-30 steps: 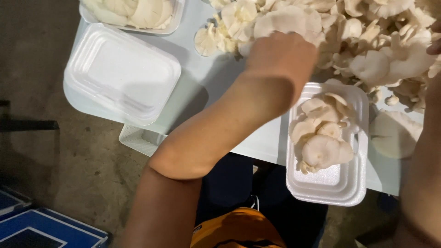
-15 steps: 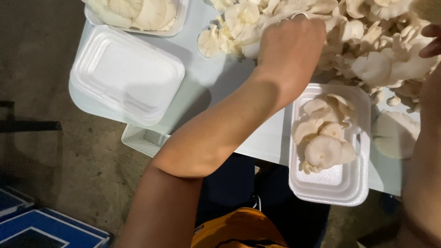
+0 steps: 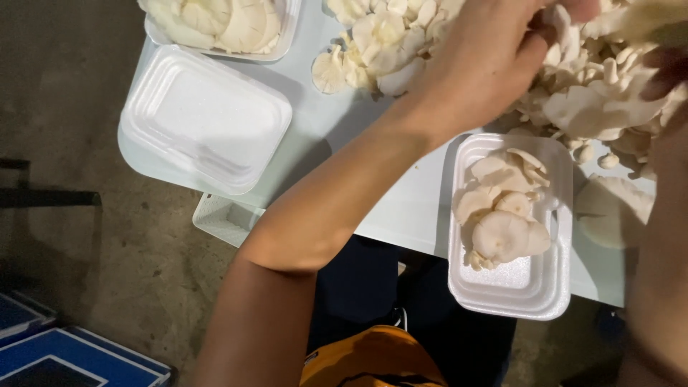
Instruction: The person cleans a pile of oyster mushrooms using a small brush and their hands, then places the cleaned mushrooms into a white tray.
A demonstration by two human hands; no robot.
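Oyster mushroom heap (image 3: 609, 86) lies at the far right of the worktop (image 3: 408, 208), spreading from top centre to the right edge, no single long axis to it, just a loose mound of pale caps. Left hand (image 3: 487, 61) is on the heap's near-left flank, fingers curled down among the caps, apparently gripping a cluster; the exact hold is hidden by the back of the hand. Left forearm runs diagonally from lower left up to the heap. Right hand (image 3: 663, 72) shows only as a dark blurred sliver at the right edge, close over the heap; cannot tell whether spread or closed. Left is the one clearly engaged. Directly toward the body from the heap sits the part-filled foam tray (image 3: 552, 287), long axis running away from the person, mushrooms in its far half, near half bare. Left of the arm: closed white foam box (image 3: 204, 118); beyond it a filled tray (image 3: 279, 39) at the top edge. Against the frame half a second back: left hand sits further right and deeper into the heap; tray contents unchanged
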